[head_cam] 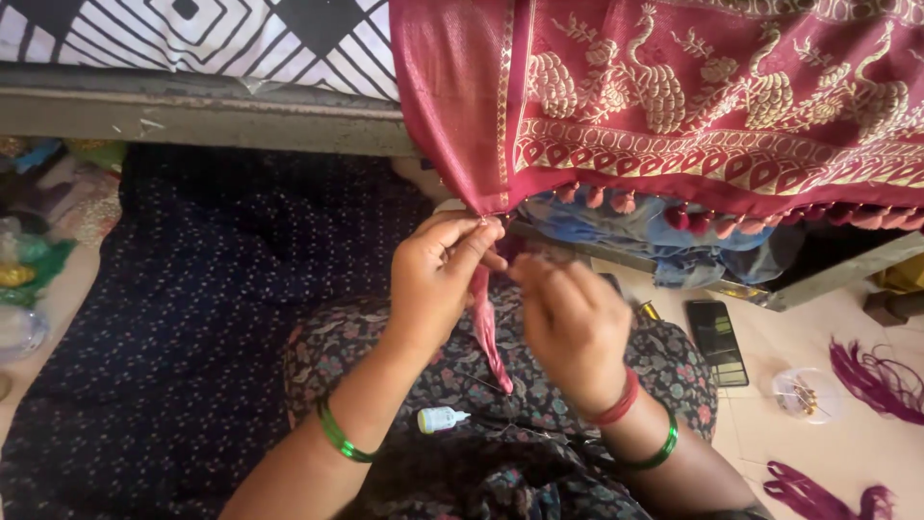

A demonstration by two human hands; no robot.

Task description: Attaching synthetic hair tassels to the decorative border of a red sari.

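Setting: a person sits on the floor, seen from above, before a maroon silk cloth with gold woven peacock borders [693, 106] that hangs off a bed edge.
Left hand: the left hand [438, 279] is pinched closed on the lower corner of the cloth, where a small shiny bead or needle tip shows at the fingertips; which of the two cannot be told.
Right hand: the right hand [568, 318] is curled just beside it, fingers bent as if gripping fine thread; the thread itself is too thin to see.
Tassel: a pink-red thread tassel [488, 332] hangs down from the pinched corner, between the two hands.
Step in hand: it looks like a tassel being fastened to the cloth edge; finished tassels [760, 220] already line the hem to the right.
Next move calls for: a steady pinch and a tight, even pull on the thread.
Nearby: a small white glue bottle [441, 419] lies on the lap; a black phone [717, 342] and loose purple thread bundles [881, 380] lie on the floor.
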